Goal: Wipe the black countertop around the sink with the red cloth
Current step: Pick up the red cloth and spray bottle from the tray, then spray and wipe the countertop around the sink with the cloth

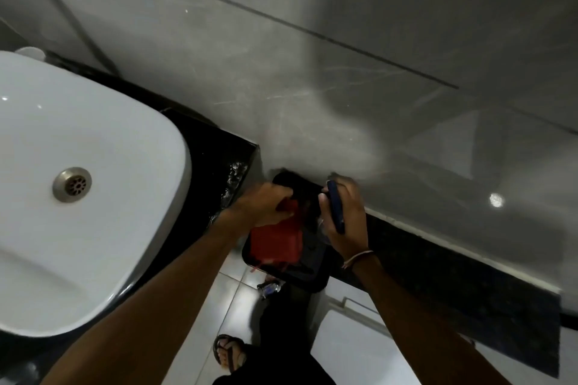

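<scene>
A white sink basin (78,197) with a metal drain (72,184) sits on the wet black countertop (225,159) at the left. To the right of the counter's end, my left hand (266,205) grips the red cloth (276,242), which hangs over a black bin (300,266) below. My right hand (342,216) is closed around a dark blue object (336,206) just right of the cloth. The far part of the bin is hidden behind both hands.
A grey tiled wall (344,40) rises behind. A low black ledge (453,284) runs along the wall to the right. White floor tiles (225,306), a small wrapper (270,287) and my sandalled foot (230,353) lie below.
</scene>
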Tool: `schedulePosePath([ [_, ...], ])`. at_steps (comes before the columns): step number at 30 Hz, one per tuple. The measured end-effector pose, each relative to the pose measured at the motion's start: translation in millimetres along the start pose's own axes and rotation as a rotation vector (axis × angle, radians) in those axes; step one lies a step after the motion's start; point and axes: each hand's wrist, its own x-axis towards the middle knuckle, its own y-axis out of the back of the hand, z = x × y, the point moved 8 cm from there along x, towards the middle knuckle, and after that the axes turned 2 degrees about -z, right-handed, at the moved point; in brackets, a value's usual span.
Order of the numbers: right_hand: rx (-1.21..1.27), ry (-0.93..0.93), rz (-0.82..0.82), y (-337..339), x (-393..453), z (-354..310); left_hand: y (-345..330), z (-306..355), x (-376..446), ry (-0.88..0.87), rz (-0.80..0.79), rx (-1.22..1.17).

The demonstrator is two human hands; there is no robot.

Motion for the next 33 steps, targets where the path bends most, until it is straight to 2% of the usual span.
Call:
schedulePosePath([
  [3, 0.04, 0.063, 0.055, 21.0, -5.2, -16.1, 24.7, 0.5, -28.3, 0.022, 0.157, -0.432],
  [8, 0.125, 0.158, 0.092, 39.8, -8.1, -79.6, 74.3, -27.7, -82.2, 0.118, 0.556, -1.247],
  [11, 0.145, 0.214, 0.051, 52.2, -12.5, -109.0, 99.7, -26.1, -88.4, 0.114, 0.618, -1.507],
  [14, 0.093, 0.238, -0.031, 60.5, -40.7, -120.0, 95.5, -5.0, -100.7, 0.124, 0.551, -1.565],
  [19, 0.041, 0.255, -0.09, 43.5, -70.2, -150.8, 109.5, 4.0, -143.9, 0.118, 0.444, -1.509],
  [22, 0.011, 0.265, -0.082, 41.3, -77.8, -160.2, 127.5, 14.9, -161.9, 0.107, 0.435, -1.443],
  [26, -0.053, 0.269, 0.028, 45.1, -92.3, -160.4, 138.5, 24.6, -185.8, 0.107, 0.449, -1.397],
  [33, -0.09, 0.152, 0.077, 39.7, -106.3, -134.4, 146.0, 24.8, -205.5, 0.11, 0.448, -1.35],
])
